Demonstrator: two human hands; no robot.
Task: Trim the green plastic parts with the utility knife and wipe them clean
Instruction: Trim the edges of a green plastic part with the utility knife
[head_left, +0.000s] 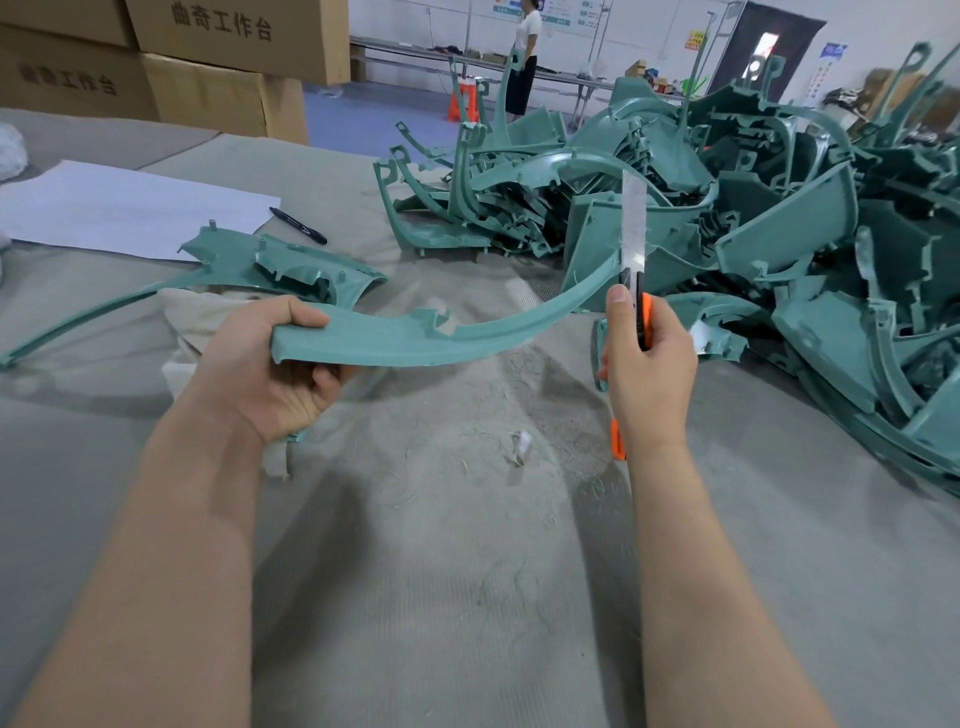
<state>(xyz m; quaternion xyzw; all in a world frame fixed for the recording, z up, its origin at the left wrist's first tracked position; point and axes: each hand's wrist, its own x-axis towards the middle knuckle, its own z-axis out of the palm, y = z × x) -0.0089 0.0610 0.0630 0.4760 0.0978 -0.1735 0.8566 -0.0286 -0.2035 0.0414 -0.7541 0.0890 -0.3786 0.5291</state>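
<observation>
Grey felt table (467, 597) below cardboard boxes (234, 36) printed 曲奇工作台. Beyond the right fingers lies a glossy green heap (789, 228). Left hand (265, 374) grips the near end of a curved strip (405, 345), which runs rightward and arcs up to the knife (634, 234). Right hand (649, 374) is clamped round its orange handle, blade upright.

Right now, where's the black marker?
In the head view, the black marker lies on the table, left of centre, by the right corner of the white paper, just beyond the loose green part.
</observation>
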